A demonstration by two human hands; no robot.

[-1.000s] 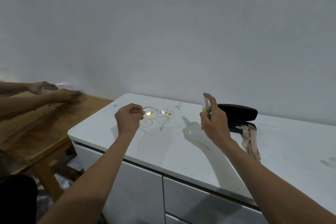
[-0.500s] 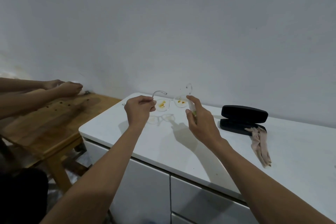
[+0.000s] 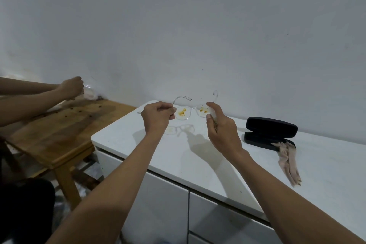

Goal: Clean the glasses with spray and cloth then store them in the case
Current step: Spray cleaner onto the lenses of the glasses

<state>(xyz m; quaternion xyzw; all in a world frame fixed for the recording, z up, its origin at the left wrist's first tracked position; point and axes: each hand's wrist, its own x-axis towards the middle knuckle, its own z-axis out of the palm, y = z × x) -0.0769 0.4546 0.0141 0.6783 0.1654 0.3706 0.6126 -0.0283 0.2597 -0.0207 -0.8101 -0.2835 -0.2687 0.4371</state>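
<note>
Clear-framed glasses point(image 3: 191, 110) with yellow smears on both lenses hang in the air above the white cabinet top point(image 3: 198, 156). My left hand point(image 3: 157, 117) pinches their left end near the temple. My right hand point(image 3: 220, 127) is closed around a small spray bottle point(image 3: 212, 112), mostly hidden in my palm, its top right beside the right lens. A black glasses case point(image 3: 270, 130) lies open on the cabinet top to the right. A beige cloth point(image 3: 288, 161) trails from the case toward the front edge.
A wooden table point(image 3: 59, 127) stands lower, left of the cabinet, with dark crumbs on it. Another person's two hands point(image 3: 72, 87) work over its far end. A grey wall point(image 3: 178, 25) runs right behind the cabinet. Drawer fronts point(image 3: 162, 214) lie below the top.
My left hand lifted the glasses off the cabinet top. My right hand brought the spray bottle leftward from near the case up to the right lens.
</note>
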